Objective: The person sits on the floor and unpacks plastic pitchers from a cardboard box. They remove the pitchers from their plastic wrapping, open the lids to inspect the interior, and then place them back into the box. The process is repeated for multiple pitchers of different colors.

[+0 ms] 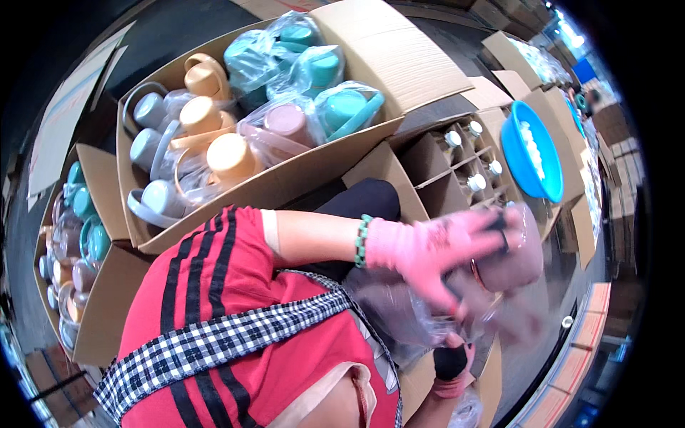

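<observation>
My left hand (pixel 457 250), in a pink glove with dark fingertips and a green beaded band at the wrist, has its fingers stretched out and apart. Its fingertips lie over or against a mauve jug (pixel 524 257), which is blurred by motion. Below it, my right hand (pixel 453 364), gloved in pink and black, has its thumb and fingers closed on a clear plastic bag (pixel 428 324). More mauve shows through the bag (pixel 385 299) near my lap; its shape is hard to make out.
A large carton (pixel 264 185) holds several bagged jugs in teal, orange, grey-blue and mauve. Another carton (pixel 107 307) of jugs stands at left. A divided box (pixel 435 187) holds several white-capped bottles. Beside it is a blue basin (pixel 510 146) with small white pieces.
</observation>
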Tool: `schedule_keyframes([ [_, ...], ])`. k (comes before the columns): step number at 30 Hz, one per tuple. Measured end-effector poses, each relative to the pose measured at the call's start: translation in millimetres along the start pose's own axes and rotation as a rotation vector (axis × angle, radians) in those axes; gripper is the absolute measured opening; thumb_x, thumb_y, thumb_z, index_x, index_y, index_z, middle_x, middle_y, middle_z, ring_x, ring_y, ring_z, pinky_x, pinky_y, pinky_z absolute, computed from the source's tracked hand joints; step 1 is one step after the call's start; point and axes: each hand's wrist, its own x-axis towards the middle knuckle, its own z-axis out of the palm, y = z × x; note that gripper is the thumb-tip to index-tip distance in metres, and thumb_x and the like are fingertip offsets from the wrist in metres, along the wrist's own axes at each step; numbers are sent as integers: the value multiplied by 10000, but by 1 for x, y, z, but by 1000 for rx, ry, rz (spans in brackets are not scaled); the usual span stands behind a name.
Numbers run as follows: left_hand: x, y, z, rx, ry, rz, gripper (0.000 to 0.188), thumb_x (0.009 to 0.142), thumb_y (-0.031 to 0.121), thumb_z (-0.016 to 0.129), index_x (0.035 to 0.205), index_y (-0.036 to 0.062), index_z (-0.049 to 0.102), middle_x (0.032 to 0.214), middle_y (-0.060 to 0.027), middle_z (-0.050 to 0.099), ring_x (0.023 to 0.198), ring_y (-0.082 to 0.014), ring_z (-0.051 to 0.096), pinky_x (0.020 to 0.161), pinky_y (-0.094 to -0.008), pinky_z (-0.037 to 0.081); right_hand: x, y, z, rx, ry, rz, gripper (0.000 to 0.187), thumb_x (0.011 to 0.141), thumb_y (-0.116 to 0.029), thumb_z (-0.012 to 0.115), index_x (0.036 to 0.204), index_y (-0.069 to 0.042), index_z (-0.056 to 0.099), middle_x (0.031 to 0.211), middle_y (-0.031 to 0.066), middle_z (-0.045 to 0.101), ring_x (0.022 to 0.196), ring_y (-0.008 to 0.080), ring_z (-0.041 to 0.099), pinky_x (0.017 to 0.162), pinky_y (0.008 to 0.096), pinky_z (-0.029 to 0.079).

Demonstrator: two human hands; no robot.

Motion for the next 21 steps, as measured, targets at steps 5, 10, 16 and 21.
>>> schedule_keyframes([
  [5, -9, 27, 32, 205, -376, 193, 499, 641, 381, 583, 1051, 106, 502, 1078, -182, 429, 1056, -437, 377, 817, -500, 316, 7, 14, 12, -617, 154, -223, 581, 785, -260, 545, 1261, -64, 276, 1290, 57, 301, 1201, 213, 263, 1005, 320, 205],
  [10, -23, 15, -18, 284, -153, 244, 497, 658, 461, 563, 993, 96, 531, 971, -178, 454, 1008, -390, 419, 793, -480, 342, -25, 22, 16, -121, 238, 171, 574, 788, -256, 536, 1262, -62, 277, 1283, 68, 310, 1190, 231, 278, 989, 370, 211],
  [16, -137, -65, -233, 996, 512, -940, 605, 732, 438, 586, 1108, -24, 478, 1140, -191, 484, 1043, -299, 480, 868, -357, 387, 5, -5, 12, -125, 319, 128, 566, 793, -253, 526, 1263, -58, 277, 1275, 82, 321, 1178, 254, 296, 969, 429, 218],
  [21, -219, -105, -345, 251, 540, -1668, 343, 802, 335, 547, 979, 45, 587, 871, -65, 613, 778, -177, 532, 702, -272, 406, 51, -58, 16, -146, 395, 36, 559, 797, -249, 517, 1263, -56, 278, 1267, 93, 330, 1168, 272, 311, 952, 478, 224],
])
